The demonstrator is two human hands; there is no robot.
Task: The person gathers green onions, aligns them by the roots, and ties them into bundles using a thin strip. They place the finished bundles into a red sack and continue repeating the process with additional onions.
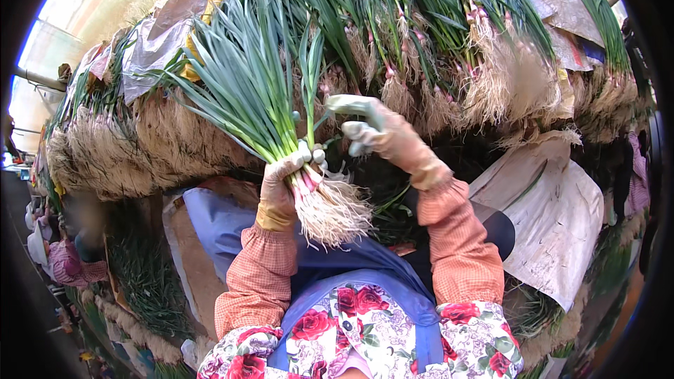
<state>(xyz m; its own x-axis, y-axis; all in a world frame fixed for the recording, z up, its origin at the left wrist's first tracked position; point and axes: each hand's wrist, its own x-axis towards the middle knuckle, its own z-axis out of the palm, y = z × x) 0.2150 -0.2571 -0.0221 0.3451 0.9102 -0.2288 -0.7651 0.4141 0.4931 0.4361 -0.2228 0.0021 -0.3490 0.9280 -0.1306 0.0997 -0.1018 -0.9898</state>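
Observation:
My left hand (pixel 287 176), in a soiled light glove, is closed around the lower stems of a bunch of green garlic plants (pixel 263 110). The long green leaves fan up and to the left, and the pinkish bulbs and pale roots (pixel 334 210) hang out below the fist towards the right. My right hand (pixel 368 123), also gloved, is raised just right of the bunch with its fingers curled and apart, and nothing shows between them. Beyond both hands lies a heap of more green garlic (pixel 410 26), its roots towards me.
Bundled garlic with dense roots (pixel 174 142) lines the bench edge at the left. Sacking sheets (pixel 158 42) lie over parts of the heap. A whitish sack (pixel 553 210) hangs at the right. Loose leaves (pixel 145 273) lie low at the left, and a person in a hat (pixel 63 263) is beyond.

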